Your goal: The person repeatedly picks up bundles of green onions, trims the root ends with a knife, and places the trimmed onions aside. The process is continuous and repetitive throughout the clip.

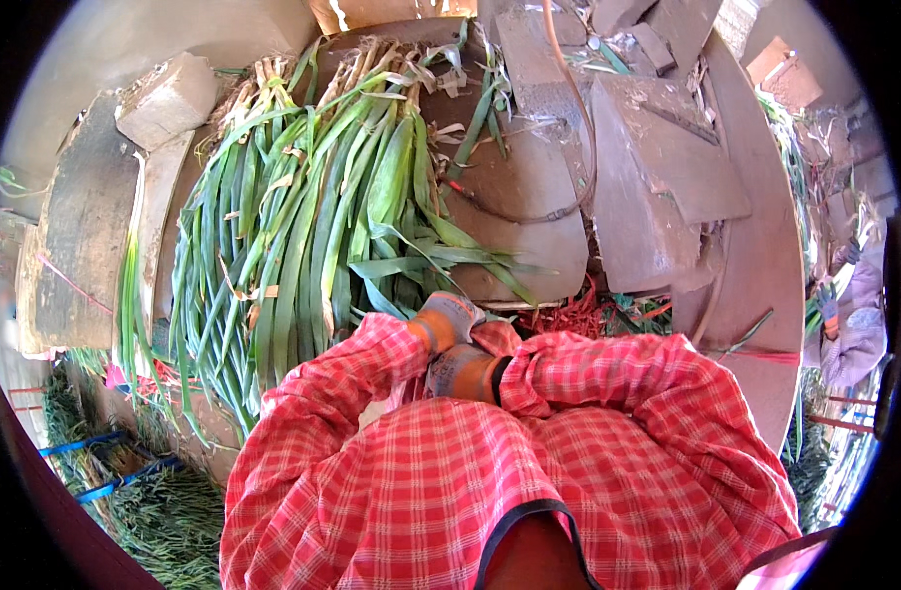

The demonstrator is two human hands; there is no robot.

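My gloved left hand (449, 317) and right hand (458, 373) meet just above my checked shirt (411, 452); can't tell if either is clenched or grasping something. Green onions (303, 206) lie heaped at 10–11 o'clock, red strings (570, 320) at 3, hose (529, 217) at 1.

Red shirt (401, 472) of checked cloth crossed by pale lines, with loose, creased sleeves (647, 388) in the same pattern; a dark band (543, 505) edges the neckline. 2 gloves, coloured orange and grey: the left glove (434, 327) bears small printed marks, the right glove (473, 371) a dark cuff (499, 380).
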